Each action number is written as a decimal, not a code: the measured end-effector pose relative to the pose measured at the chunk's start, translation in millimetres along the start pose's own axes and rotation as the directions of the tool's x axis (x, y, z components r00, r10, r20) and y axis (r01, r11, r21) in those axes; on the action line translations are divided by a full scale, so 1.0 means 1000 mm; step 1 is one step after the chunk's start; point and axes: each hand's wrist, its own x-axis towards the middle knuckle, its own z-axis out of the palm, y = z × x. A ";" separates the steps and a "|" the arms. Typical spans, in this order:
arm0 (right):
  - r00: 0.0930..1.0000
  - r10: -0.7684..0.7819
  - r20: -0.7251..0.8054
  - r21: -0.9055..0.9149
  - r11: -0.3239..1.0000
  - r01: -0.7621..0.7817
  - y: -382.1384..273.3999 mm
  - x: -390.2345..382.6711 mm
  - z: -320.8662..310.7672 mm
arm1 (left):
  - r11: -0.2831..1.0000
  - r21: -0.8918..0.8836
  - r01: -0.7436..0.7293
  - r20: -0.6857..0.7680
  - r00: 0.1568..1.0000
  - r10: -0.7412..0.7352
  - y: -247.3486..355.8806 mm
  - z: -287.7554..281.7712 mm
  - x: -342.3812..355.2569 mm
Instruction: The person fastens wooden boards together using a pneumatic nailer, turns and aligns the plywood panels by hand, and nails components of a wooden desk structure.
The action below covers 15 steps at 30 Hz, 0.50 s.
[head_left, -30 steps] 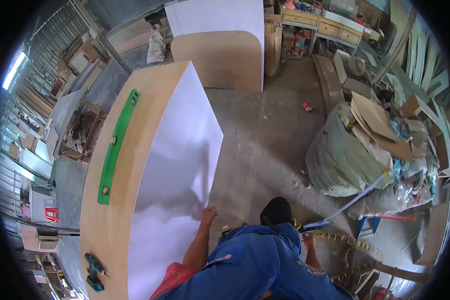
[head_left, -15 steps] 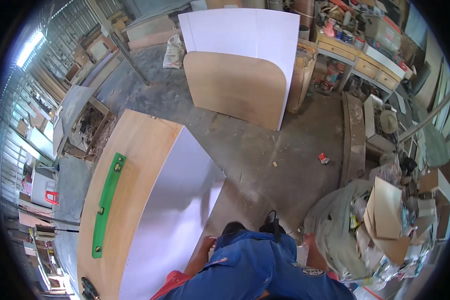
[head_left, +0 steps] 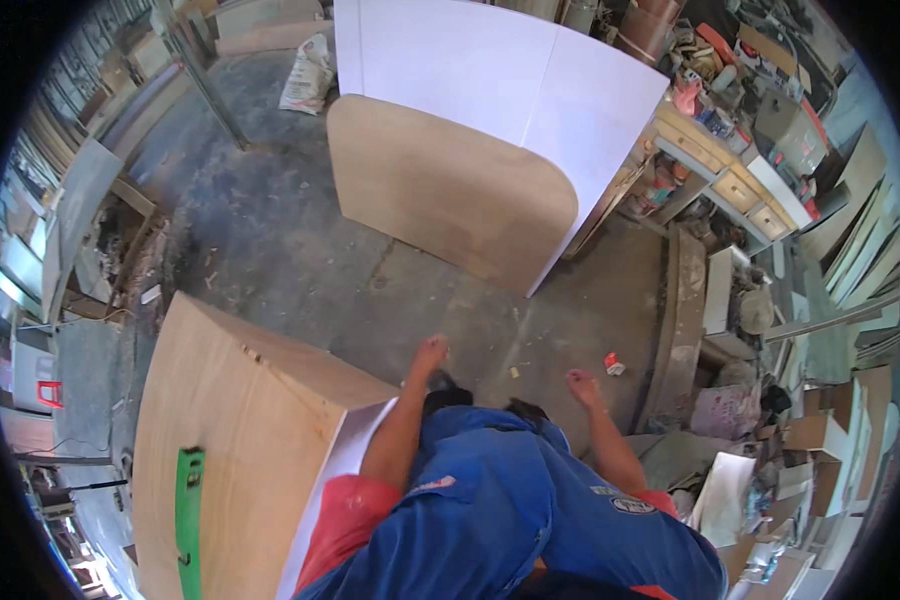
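My left hand (head_left: 432, 352) is held out in front of me over the floor, empty, its fingers loosely extended. It is nearest to the corner of a large wooden cabinet-like box (head_left: 250, 430) with a white side panel. My right hand (head_left: 583, 385) is also empty and held forward, its fingers loosely apart. Ahead, a tan board with rounded corners (head_left: 440, 190) leans against a tall white panel (head_left: 450, 60). Neither hand touches these boards. A green spirit level (head_left: 189, 520) lies on top of the wooden box.
A wooden workbench with drawers (head_left: 705, 150) stands at the right, cluttered with tools. Scrap and cardboard (head_left: 725, 490) pile up at the near right. A white sack (head_left: 308, 75) sits behind the boards, and a small red packet (head_left: 614, 364) lies on the floor.
I have moved forward, closer to the leaning boards. Both hands have swung forward from beside my body. The wooden box and level now sit lower in view.
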 end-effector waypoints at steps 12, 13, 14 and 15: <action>0.874 0.233 0.426 -0.162 0.970 -0.180 -0.037 0.080 0.039 | 0.940 0.290 -0.182 -0.103 0.970 0.219 -0.016 -0.106 0.192; 0.857 0.268 0.439 -0.181 0.961 -0.208 -0.037 0.107 0.038 | 0.947 0.282 -0.154 -0.137 0.970 0.199 -0.015 -0.116 0.201; 0.846 0.299 0.442 -0.199 0.952 -0.232 -0.037 0.132 0.035 | 0.998 0.009 0.062 -0.191 0.980 -0.059 -0.005 -0.122 0.208; 0.824 0.290 0.487 -0.220 0.954 -0.205 -0.052 0.161 0.041 | 0.920 -0.273 0.280 -0.224 0.912 -0.344 -0.016 -0.137 0.194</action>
